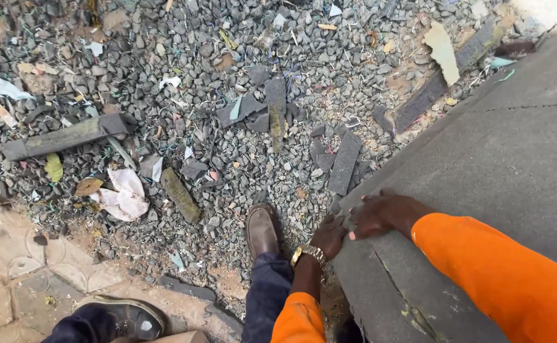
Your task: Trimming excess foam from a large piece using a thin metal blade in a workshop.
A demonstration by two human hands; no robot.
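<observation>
Head view: both hands sat at the near edge of a large grey slab (481,165). Left hand (328,235), wristwatch (308,254) on it, curled over the slab's edge, fingers gripping the rim. Right hand (380,215) lay flat on top of the slab, fingers spread, holding nothing. Judged step: bracing the edge to shift or lift; next calls for firm grip from both. Gravel (227,127) with grey offcuts lay beyond the slab; a brown shoe (262,230) stood left of it.

My right hand (380,215) rests on the slab (500,171); my left hand (329,235) seemingly grips its edge, gravel (227,127) left of it.
</observation>
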